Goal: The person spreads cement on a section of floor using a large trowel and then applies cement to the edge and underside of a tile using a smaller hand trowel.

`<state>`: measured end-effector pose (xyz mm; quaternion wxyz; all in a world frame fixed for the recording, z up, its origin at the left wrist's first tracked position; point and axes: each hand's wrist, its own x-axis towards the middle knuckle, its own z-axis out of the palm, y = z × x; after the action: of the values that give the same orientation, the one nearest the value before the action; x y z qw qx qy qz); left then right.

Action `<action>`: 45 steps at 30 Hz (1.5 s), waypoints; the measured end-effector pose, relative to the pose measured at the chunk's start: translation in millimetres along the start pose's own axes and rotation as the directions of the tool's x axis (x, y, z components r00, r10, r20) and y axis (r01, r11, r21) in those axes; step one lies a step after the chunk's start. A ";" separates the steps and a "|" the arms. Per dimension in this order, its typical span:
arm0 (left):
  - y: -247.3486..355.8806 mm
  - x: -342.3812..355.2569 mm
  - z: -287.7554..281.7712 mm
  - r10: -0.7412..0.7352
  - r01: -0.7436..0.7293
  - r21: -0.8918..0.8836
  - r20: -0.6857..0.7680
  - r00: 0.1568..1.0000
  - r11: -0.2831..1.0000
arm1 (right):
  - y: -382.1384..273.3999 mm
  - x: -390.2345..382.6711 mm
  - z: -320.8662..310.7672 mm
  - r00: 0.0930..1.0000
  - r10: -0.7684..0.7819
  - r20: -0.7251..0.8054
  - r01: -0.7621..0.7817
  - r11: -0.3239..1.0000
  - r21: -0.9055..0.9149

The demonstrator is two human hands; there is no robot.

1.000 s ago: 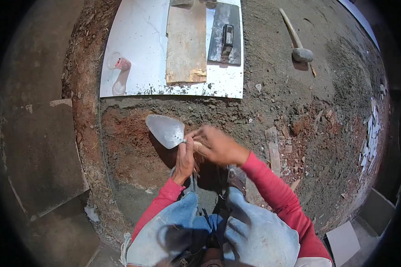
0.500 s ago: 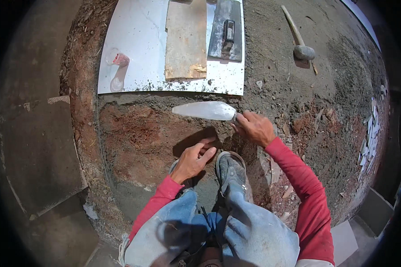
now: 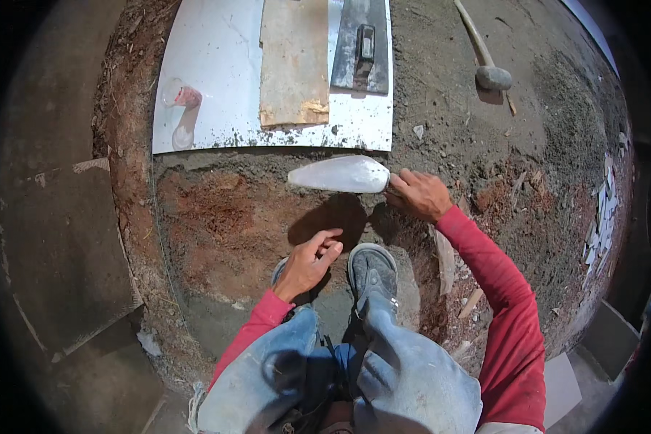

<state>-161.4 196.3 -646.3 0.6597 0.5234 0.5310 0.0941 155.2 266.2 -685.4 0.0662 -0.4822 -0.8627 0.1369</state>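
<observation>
My right hand [image 3: 419,195] is closed round the handle of a trowel [image 3: 340,174]. Its pale, leaf-shaped blade points left over bare soil [image 3: 213,210], just short of a white tile [image 3: 217,72], and casts a dark shadow below. Over the ground by my shoes, my left hand [image 3: 309,266] hangs with its fingers loosely bent and parted, holding nothing that I can see. On the tile lie a wooden board [image 3: 294,65], a dark float with a handle [image 3: 362,58] and a clear cup with some red on it [image 3: 179,95].
A mallet [image 3: 493,77] with a wooden handle lies on grey sand at the far right. White tile shards [image 3: 602,210] are heaped at the right edge. Along the left runs a thin string [image 3: 160,239], with large dark tiles [image 3: 65,253] beyond it. My shoes [image 3: 373,271] stand on the soil.
The trowel has shifted a little to the right with my right hand, and its blade has tilted slightly. My left hand has drawn slightly left, with its fingers still bent.
</observation>
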 end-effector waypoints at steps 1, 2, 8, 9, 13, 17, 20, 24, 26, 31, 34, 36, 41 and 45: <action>-1.6 1.3 1.0 0.004 -0.004 -0.003 0.008 1.000 1.000 | 4.7 -1.1 -0.3 1.000 -0.006 0.008 0.006 1.000 -0.029; -4.8 2.1 1.7 -0.004 0.004 -0.013 0.005 1.000 1.000 | 7.8 -2.8 -1.2 1.000 -0.012 0.016 0.012 0.998 -0.059; -5.9 0.1 1.2 -0.016 0.016 0.004 0.011 1.000 1.000 | 10.5 -4.0 -12.2 0.996 -0.089 -0.018 0.089 0.996 -0.002; -6.5 0.0 1.7 -0.037 0.037 -0.006 0.017 0.999 0.999 | 10.3 -6.9 -8.8 0.996 -0.087 -0.013 0.087 0.996 0.000; -4.8 0.4 2.7 -0.005 0.005 0.011 0.010 1.000 1.000 | 16.9 -10.6 -12.9 0.998 0.021 0.052 -0.017 0.998 -0.068; -8.5 -1.4 2.7 0.011 -0.014 -0.051 -0.062 0.998 0.999 | 17.3 -9.8 -10.6 0.992 0.090 0.084 -0.086 0.995 -0.056; -10.1 0.5 4.3 0.015 -0.017 -0.030 -0.060 0.998 0.999 | 15.1 -16.0 -17.5 0.999 0.034 0.026 -0.034 0.999 0.029; -15.1 0.0 3.5 -0.026 0.024 -0.052 -0.036 0.999 0.998 | 17.4 -15.3 -18.5 0.995 0.055 0.081 -0.052 0.998 -0.036; -10.0 -0.6 5.7 -0.009 0.008 -0.033 -0.034 0.999 0.999 | 16.5 -17.8 -18.8 0.990 0.095 0.101 -0.093 0.995 -0.025; -9.8 0.6 6.0 -0.006 0.006 -0.017 -0.027 1.000 1.000 | 21.2 -20.8 -15.9 0.989 0.083 0.119 -0.075 0.995 -0.071; -6.3 -0.8 5.2 -0.018 0.018 -0.015 -0.021 1.000 1.000 | 16.3 -22.7 -25.8 0.999 0.004 0.040 -0.005 1.000 0.023; -1.9 -1.1 5.4 -0.032 0.033 0.027 -0.033 0.999 0.999 | 15.5 -25.0 -19.6 0.999 -0.013 0.039 0.011 0.999 0.044; -3.2 -0.7 4.9 -0.007 0.008 0.026 -0.043 0.999 1.000 | 12.9 -20.9 -19.8 0.992 0.073 0.102 -0.075 0.997 0.019; -6.8 -0.2 3.6 0.004 -0.003 0.020 -0.042 0.999 1.000 | 12.0 -21.3 -19.0 0.987 0.114 0.114 -0.119 0.992 0.039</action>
<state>-161.6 191.0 -651.9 0.6430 0.5289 0.5447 0.1007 180.9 257.3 -670.5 0.0209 -0.5218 -0.8321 0.1868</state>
